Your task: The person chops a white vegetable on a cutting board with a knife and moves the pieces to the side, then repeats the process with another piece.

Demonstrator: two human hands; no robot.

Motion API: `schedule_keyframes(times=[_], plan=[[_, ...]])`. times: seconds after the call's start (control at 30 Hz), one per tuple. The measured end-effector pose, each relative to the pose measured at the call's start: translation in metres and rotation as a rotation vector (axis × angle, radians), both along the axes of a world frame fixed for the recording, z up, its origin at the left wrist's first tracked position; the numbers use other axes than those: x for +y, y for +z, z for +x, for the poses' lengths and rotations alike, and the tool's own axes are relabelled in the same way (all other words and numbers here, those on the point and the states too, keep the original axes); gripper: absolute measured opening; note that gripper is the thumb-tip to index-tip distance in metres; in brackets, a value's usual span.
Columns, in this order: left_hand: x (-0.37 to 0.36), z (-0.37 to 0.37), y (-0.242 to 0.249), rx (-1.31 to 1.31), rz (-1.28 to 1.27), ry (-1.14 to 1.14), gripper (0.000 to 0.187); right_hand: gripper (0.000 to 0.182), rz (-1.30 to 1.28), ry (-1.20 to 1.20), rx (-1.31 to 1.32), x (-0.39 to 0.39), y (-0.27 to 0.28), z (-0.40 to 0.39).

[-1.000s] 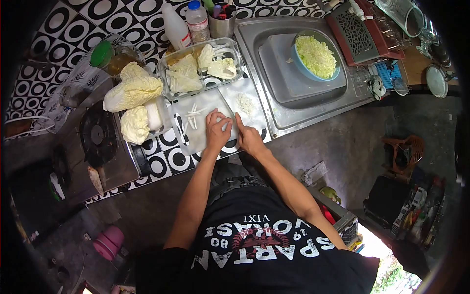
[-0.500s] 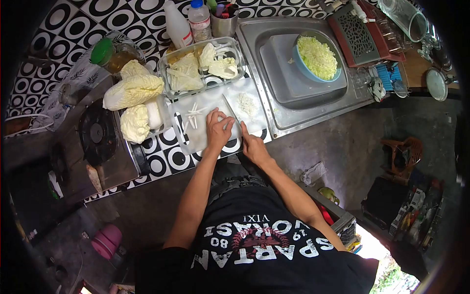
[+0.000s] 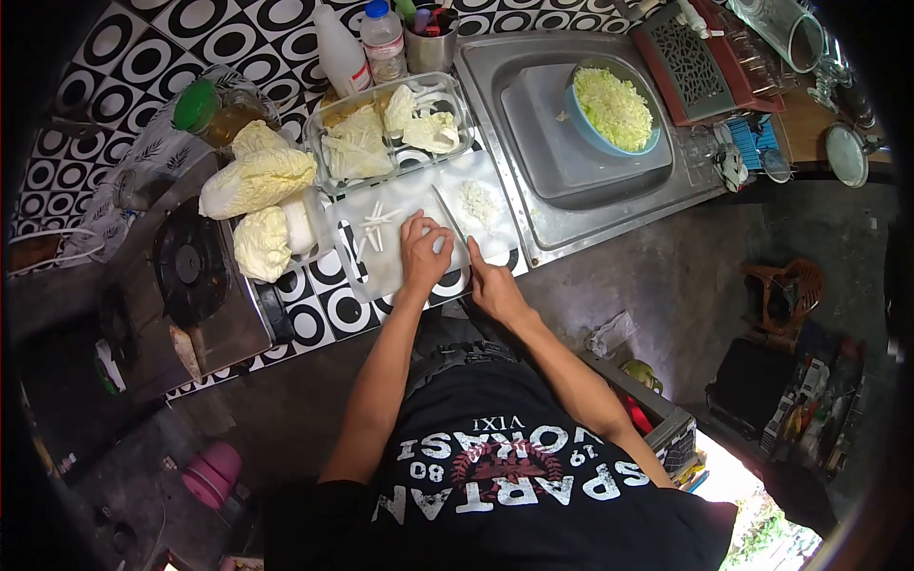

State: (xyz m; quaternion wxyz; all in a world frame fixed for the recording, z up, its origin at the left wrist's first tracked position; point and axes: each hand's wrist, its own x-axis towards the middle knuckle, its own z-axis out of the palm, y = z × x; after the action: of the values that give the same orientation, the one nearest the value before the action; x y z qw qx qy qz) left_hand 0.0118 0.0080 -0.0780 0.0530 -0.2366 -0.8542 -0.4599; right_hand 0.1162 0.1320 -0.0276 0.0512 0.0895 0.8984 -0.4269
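My right hand [image 3: 493, 287] grips a knife [image 3: 448, 208], its blade reaching away from me across a whitish cutting board [image 3: 386, 276]. Just left of the blade, my left hand [image 3: 426, 252] presses on the board with bent fingers; whatever lies under the fingertips is hidden. Several thin white strips [image 3: 374, 228] lie on the board to the left. A small heap of finely chopped white pieces [image 3: 478, 203] sits right of the blade.
Behind the board stands a divided clear container [image 3: 392, 168] with pale leaves. Napa cabbages [image 3: 257, 181] lie at left beside a stove burner [image 3: 193, 266]. A blue bowl [image 3: 583, 130] of shredded cabbage stands in the steel sink [image 3: 533, 238]. Bottles [image 3: 385, 48] line the back.
Both hands stay in nearly the same place, the knife still beside the left fingers. The whole view has shifted very slightly.
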Motion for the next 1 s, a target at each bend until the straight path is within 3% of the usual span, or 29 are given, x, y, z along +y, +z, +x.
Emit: schedule_keyframes(times=[0.3, 0.53, 0.7, 1.0], plan=[[-0.002, 0.000, 0.001, 0.017, -0.043, -0.043, 0.012, 0.073, 0.148, 0.010, -0.051, -0.002, -0.016, -0.027], [-0.003, 0.001, -0.001, -0.027, -0.021, -0.020, 0.010, 0.072, 0.024, -0.004, -0.096, -0.002, 0.001, -0.013], [-0.001, 0.000, 0.000, -0.012, -0.025, -0.004, 0.007, 0.073, 0.090, 0.002, 0.048, -0.004, -0.020, 0.005], [-0.002, 0.000, -0.003, 0.030, -0.037, -0.033, 0.009, 0.071, 0.069, 0.006, -0.033, -0.001, -0.007, -0.036]])
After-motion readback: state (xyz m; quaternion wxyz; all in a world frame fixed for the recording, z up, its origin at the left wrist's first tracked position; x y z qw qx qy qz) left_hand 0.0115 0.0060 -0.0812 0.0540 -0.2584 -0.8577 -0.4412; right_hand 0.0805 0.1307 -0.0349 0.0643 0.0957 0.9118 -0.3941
